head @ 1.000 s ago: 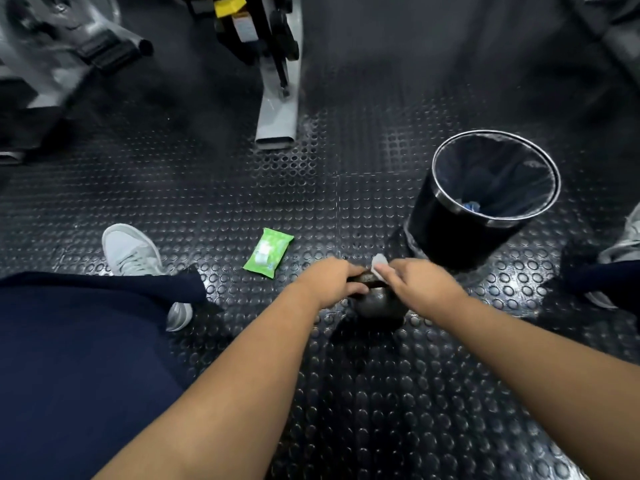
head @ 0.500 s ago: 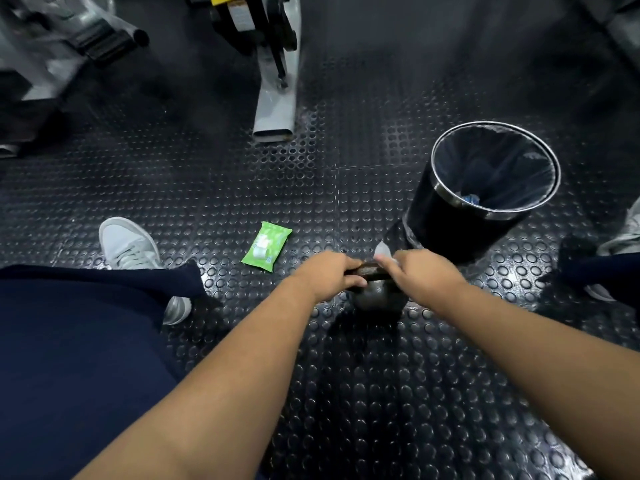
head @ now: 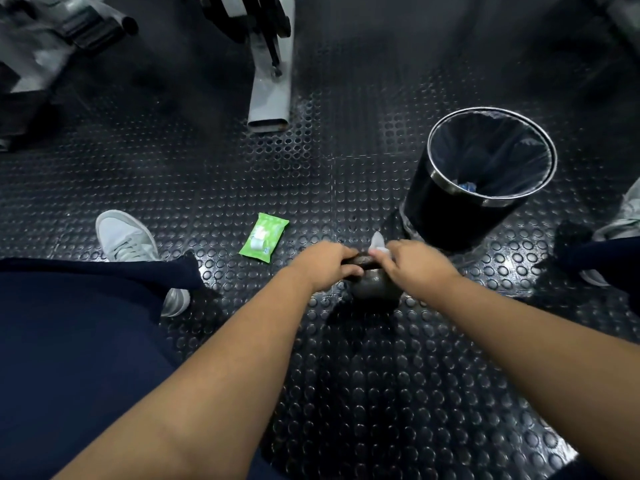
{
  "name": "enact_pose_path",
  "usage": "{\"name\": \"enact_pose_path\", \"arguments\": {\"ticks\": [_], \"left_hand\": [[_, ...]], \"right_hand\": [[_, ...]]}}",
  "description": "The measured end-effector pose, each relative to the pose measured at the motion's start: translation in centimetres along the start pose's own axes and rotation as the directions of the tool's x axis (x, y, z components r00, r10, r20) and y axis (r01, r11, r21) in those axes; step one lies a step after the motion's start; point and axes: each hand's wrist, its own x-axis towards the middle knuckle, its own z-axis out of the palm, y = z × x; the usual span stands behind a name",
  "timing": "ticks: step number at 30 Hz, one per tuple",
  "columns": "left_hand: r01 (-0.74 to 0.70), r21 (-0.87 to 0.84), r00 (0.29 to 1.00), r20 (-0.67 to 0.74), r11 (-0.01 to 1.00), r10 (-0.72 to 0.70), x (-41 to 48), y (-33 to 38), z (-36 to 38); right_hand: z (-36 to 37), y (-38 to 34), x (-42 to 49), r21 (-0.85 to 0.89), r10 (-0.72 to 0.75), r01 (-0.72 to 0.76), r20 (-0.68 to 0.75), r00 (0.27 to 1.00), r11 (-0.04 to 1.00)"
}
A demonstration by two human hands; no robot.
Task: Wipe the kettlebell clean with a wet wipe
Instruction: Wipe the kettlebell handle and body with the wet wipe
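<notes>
**A:** Item one: kettlebell (head: 375, 287). Location?

**B:** On the studded rubber floor (head: 346, 393), just beside the black bin (head: 446, 216). The handle is on top, with its long axis running left to right.

**A:** Left hand (head: 323, 266)?

**B:** Fingers curled round the handle's left end.

**A:** Right hand (head: 415, 268)?

**B:** Fingers closed on the wet wipe (head: 377, 241), holding it against the handle's right end. A white corner stands up beyond them.

**A:** Relation governing the next stroke?

**B:** The two hands sit at opposite ends of one short bar, close together. By judgement, the wipe can travel only leftward along that axis until the left hand gives way. The bell's body lies directly below the fingers — nearer the right hand.

**A:** Sundries?

**B:** Green wipe pack (head: 264, 237), lying on the floor left of the left hand.
</notes>
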Motion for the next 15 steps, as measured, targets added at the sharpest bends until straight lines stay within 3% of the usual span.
{"name": "enact_pose_path", "arguments": {"ticks": [3,6,11,15], "left_hand": [[-0.006,-0.003,1.000,-0.004,1.000,0.006,-0.1,0.1,-0.1],[0.033,0.005,0.999,-0.003,0.999,-0.033,-0.1,0.2,-0.1],[0.062,-0.028,0.998,-0.012,0.998,-0.062,-0.4,0.4,-0.2],[0.004,-0.021,1.000,-0.002,1.000,-0.004,-0.3,0.2,-0.1]], "right_hand": [[-0.8,-0.4,0.4,-0.059,0.080,-0.077,0.055,0.995,0.995],[-0.1,-3.2,0.8,-0.040,-0.007,0.011,0.078,0.997,0.999],[1.1,-3.5,0.3,0.017,-0.121,0.121,-0.004,0.993,0.992],[-0.2,-0.4,0.0,0.004,0.015,-0.015,0.018,1.000,1.000]]}}
